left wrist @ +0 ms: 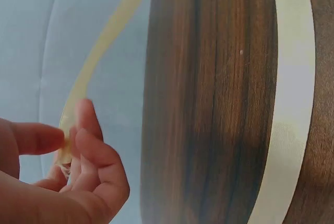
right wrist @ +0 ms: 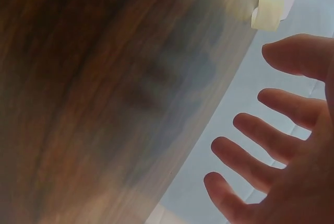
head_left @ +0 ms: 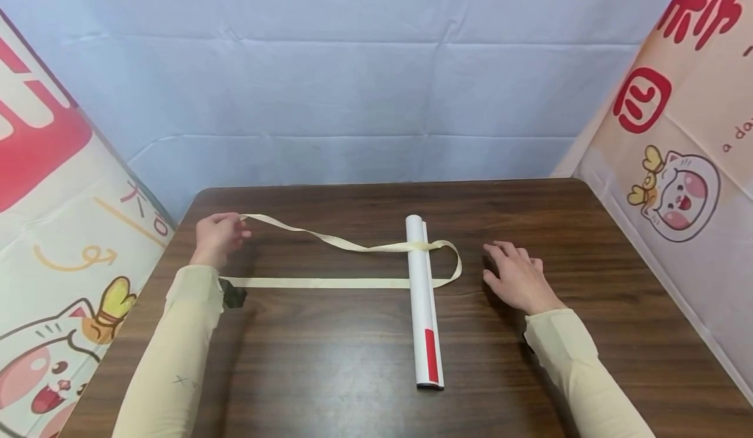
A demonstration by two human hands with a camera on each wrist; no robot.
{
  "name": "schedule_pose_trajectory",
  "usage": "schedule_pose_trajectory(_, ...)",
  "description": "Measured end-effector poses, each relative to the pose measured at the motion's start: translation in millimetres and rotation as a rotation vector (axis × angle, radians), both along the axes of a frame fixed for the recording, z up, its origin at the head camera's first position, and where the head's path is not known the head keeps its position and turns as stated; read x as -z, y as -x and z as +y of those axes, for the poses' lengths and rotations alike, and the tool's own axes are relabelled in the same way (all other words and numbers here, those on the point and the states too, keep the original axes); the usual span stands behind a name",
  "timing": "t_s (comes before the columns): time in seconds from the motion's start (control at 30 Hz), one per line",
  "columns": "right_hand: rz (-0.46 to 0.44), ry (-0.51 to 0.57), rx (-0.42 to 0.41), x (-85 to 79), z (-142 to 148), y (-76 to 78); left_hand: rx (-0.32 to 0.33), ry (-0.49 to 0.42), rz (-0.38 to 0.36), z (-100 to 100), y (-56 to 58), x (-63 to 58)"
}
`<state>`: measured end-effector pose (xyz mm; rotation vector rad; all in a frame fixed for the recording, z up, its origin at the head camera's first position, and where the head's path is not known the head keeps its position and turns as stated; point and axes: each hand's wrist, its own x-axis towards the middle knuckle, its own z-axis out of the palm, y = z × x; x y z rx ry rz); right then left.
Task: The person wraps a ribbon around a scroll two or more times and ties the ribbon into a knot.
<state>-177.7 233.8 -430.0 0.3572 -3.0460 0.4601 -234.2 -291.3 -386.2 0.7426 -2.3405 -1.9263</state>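
Observation:
A pale yellow ribbon (head_left: 329, 240) lies looped across the table, one strand passing over a white roll (head_left: 419, 307) and the other running beneath it, with the bend just to the roll's right. My left hand (head_left: 219, 236) pinches the ribbon's end between thumb and fingers at the table's left side. In the left wrist view the pinched ribbon (left wrist: 99, 46) rises away from the fingertips (left wrist: 52, 139). My right hand (head_left: 520, 278) holds nothing; it hovers over the table right of the loop, fingers spread apart in the right wrist view.
The dark wood table (head_left: 329, 353) has rounded far corners. A pale blue cloth (head_left: 353, 98) hangs behind it. Printed cartoon panels stand left (head_left: 53, 333) and right (head_left: 676, 183). The roll has a red label (head_left: 432, 355) near its front end.

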Motion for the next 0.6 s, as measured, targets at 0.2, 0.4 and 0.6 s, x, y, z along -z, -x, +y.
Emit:
schedule_pose_trajectory(0.2, -0.007, -0.009, -0.003, -0.1, -1, 0.4, -0.121, -0.206, 0.007, -15, -1.8, -0.6)
schedule_pose_trajectory(0.4, -0.013, -0.014, -0.005, 1.3, -3, 1.0, -0.189, -0.331, -0.007, -29, -5.9, 2.7)
schedule_pose_trajectory(0.6, -0.017, -0.013, -0.009, 3.2, -6, 1.2, -0.197, -0.453, -0.028, -41, -9.4, 8.7)
